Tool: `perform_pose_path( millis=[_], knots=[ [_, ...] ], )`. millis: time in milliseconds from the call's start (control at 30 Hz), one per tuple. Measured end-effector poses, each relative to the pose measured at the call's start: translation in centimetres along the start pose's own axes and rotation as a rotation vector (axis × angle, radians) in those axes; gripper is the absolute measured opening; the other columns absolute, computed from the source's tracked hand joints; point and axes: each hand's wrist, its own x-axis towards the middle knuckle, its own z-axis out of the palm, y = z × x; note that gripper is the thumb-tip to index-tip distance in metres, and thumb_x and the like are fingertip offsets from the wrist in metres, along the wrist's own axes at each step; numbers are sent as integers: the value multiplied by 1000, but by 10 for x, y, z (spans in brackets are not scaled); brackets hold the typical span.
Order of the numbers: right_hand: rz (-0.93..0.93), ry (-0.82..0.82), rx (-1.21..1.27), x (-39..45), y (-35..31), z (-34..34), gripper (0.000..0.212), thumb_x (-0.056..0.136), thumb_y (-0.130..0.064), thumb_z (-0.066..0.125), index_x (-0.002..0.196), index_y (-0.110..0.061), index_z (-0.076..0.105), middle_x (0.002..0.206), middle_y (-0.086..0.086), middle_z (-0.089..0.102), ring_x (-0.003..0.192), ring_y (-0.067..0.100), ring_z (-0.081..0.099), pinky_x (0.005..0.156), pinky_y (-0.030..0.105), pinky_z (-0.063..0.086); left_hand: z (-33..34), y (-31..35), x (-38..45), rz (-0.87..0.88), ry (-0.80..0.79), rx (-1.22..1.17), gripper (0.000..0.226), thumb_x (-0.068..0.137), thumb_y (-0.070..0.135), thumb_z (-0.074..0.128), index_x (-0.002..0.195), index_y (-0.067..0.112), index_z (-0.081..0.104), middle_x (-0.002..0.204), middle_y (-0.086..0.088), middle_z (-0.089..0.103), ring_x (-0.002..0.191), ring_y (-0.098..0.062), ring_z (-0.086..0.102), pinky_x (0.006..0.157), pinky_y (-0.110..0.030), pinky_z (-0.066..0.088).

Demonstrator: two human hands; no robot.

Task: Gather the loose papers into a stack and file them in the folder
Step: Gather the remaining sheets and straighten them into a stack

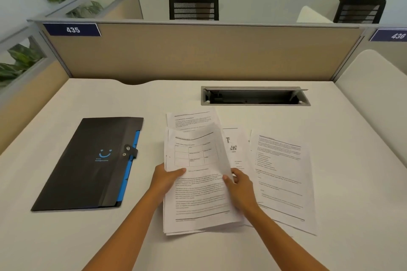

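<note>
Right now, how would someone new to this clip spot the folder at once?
Start at the white desk below the sign reading 435. Left of the papers that both hands hold lies the folder, flat and closed. It is the only black thing on the desk, with a blue smile and blue tabs along its right edge.

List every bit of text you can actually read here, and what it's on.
"435": blue plate on the partition, left.
"436": blue plate at the right edge.
Folder: blue smile logo, wording beneath too small to read.
Papers: printed text too blurred to read.
</note>
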Motion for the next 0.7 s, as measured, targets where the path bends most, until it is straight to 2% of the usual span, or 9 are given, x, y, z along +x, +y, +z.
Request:
perform_pose_path(
  millis=[67, 133, 200, 267, 367, 533, 600, 700],
  knots=[
    [9, 12, -40, 5, -4, -2, 32, 96, -32, 59, 123, -14, 62, 114, 1, 71, 104, 22, 68, 91, 39, 57, -5, 1, 1, 14, -3, 3, 28, 81, 17, 80, 103, 28, 66, 89, 11, 72, 79, -10, 71, 51, -19, 56],
    [12, 48, -50, 14, -9, -6, 27, 94, -38, 61, 114, -20, 65, 103, -5, 70, 98, 17, 68, 80, 26, 54, -13, 4, 1, 27, 0, -4, 28, 81, 18, 80, 104, 28, 66, 90, 11, 73, 79, -11, 72, 51, -19, 56],
    [-6, 74, -53, 27, -18, -10, 28, 92, -42, 63, 111, -23, 65, 98, -9, 70, 94, 13, 68, 74, 19, 50, -21, 8, 2, 37, 7, -15, 29, 80, 19, 81, 105, 27, 67, 94, 8, 75, 83, -14, 73, 54, -21, 57],
    [-24, 87, -91, 44, -27, -13, 36, 91, -42, 64, 118, -19, 62, 104, -5, 69, 95, 12, 65, 82, 21, 47, -31, 10, 3, 39, 25, -27, 28, 80, 20, 81, 101, 29, 67, 91, 10, 75, 81, -12, 73, 53, -21, 56],
    [-24, 121, -150, 75, -38, -15, 49, 89, -36, 69, 128, -11, 55, 121, 6, 63, 107, 20, 62, 92, 29, 46, -43, 14, 5, 59, 38, -59, 28, 80, 17, 81, 96, 33, 65, 80, 17, 75, 73, -5, 72, 50, -18, 55],
    [5, 151, -313, 111, -56, 0, 66, 83, -36, 75, 134, -7, 44, 133, 16, 48, 121, 32, 51, 101, 41, 44, -62, 13, 8, 60, 63, -95, 36, 79, 14, 81, 111, 23, 68, 100, 4, 75, 90, -19, 73, 67, -31, 59],
    [5, 160, -369, 117, -62, 9, 76, 78, -43, 78, 135, -8, 41, 133, 14, 46, 122, 32, 49, 100, 41, 44, -67, 11, 7, 63, 80, -100, 39, 79, 13, 81, 114, 21, 67, 102, 2, 75, 92, -20, 73, 67, -31, 59],
    [25, 182, -440, 119, -67, 20, 91, 70, -52, 82, 138, -9, 38, 136, 11, 42, 127, 29, 44, 101, 41, 44, -73, 7, 5, 61, 108, -102, 34, 79, 12, 81, 107, 24, 68, 96, 7, 76, 85, -16, 74, 62, -26, 58]
  ],
)
